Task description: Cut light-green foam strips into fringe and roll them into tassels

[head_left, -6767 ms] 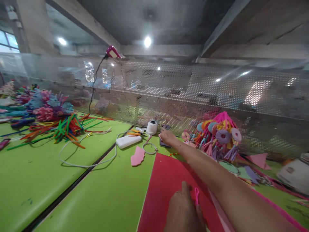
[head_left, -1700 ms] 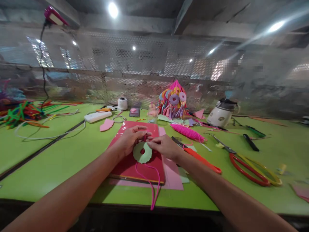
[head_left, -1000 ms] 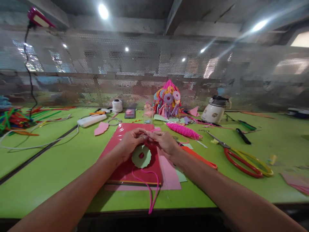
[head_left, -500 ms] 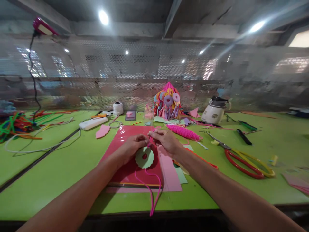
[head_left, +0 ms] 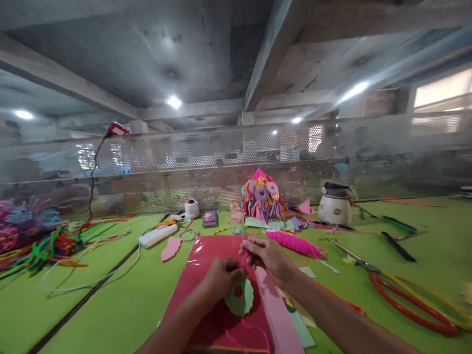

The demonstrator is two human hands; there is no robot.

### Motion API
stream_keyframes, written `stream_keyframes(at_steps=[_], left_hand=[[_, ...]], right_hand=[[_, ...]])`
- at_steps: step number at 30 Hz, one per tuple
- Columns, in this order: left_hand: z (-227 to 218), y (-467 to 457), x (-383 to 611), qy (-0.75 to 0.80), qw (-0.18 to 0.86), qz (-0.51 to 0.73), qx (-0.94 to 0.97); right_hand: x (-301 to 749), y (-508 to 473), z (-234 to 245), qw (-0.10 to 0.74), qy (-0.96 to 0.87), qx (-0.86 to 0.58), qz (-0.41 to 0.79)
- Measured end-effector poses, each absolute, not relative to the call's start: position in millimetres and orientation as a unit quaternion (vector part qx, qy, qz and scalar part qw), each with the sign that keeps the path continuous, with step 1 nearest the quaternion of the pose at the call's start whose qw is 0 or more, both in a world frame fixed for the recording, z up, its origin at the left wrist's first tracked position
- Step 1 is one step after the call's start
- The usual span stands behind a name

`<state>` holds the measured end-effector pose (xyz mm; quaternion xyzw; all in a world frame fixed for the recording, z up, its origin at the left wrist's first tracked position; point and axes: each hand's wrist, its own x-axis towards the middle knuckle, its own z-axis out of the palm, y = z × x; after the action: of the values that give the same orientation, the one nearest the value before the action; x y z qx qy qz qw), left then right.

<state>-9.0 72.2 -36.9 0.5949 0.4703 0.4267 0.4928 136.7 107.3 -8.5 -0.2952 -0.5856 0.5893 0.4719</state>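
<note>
My left hand (head_left: 221, 279) is closed on the upper edge of a pale green scalloped paper disc (head_left: 240, 298) with a red centre hole. My right hand (head_left: 268, 256) pinches a thin pink cord (head_left: 245, 250) just above the disc. The cord's loose ends (head_left: 254, 333) trail below the disc toward the picture's bottom edge. Both hands hover over a red sheet (head_left: 210, 285) lying on the green table (head_left: 110, 300), with a pink sheet (head_left: 280, 319) beside it under my right forearm.
A heap of finished paper ornaments (head_left: 261, 200) stands at the back by the perforated screen. A pink yarn bundle (head_left: 293, 244), large red-handled scissors (head_left: 405, 300), a white pot (head_left: 334, 208), a white power bank (head_left: 158, 235) with cable, and coloured sticks (head_left: 44, 243) lie around.
The camera has tilted upward, so the table and hands now sit low in the picture. My right hand has lifted the cord slightly above the disc; my left hand still grips the disc.
</note>
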Motion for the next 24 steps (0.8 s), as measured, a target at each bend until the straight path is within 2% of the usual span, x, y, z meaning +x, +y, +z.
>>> stream_keyframes(at_steps=[6,15,24], left_hand=[[-31,69,-6,0.504,0.462,0.455,0.570],[-9,75,-3,0.568,0.376,0.403,0.612],[-6,76,-10,0.572,0.377,0.360,0.634]], right_hand=[[137,105,4,0.466,-0.568,-0.298,0.609],[129,121,29,0.460,-0.556,-0.316,0.616],[145,130,10,0.486,-0.529,-0.305,0.625]])
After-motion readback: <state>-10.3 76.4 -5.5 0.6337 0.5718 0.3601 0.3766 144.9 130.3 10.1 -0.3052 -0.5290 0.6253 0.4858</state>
